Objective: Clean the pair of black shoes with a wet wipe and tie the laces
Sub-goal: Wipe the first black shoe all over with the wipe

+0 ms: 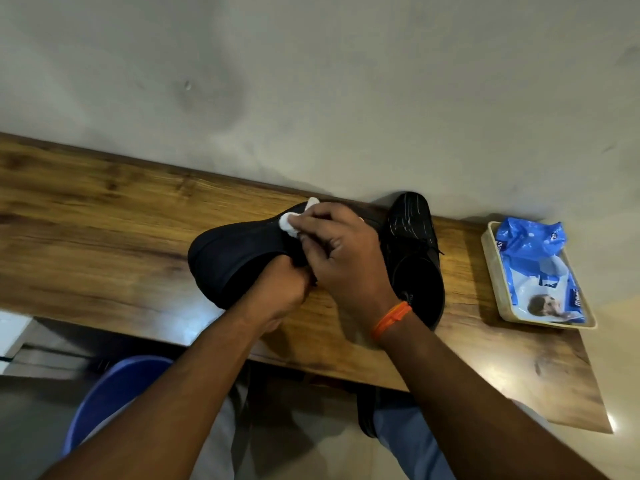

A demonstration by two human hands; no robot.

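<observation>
One black shoe lies tilted on the wooden table, its heel toward the left. My left hand grips it at the opening, fingers curled inside. My right hand, with an orange band at the wrist, pinches a crumpled white wet wipe and presses it on the shoe's upper. The second black shoe stands on the table just right of my right hand, its lace ends loose at its right side.
A beige tray at the table's right end holds a blue wet-wipe pack. A grey wall runs along the table's far edge. A blue plastic chair is below the table's near edge at the left.
</observation>
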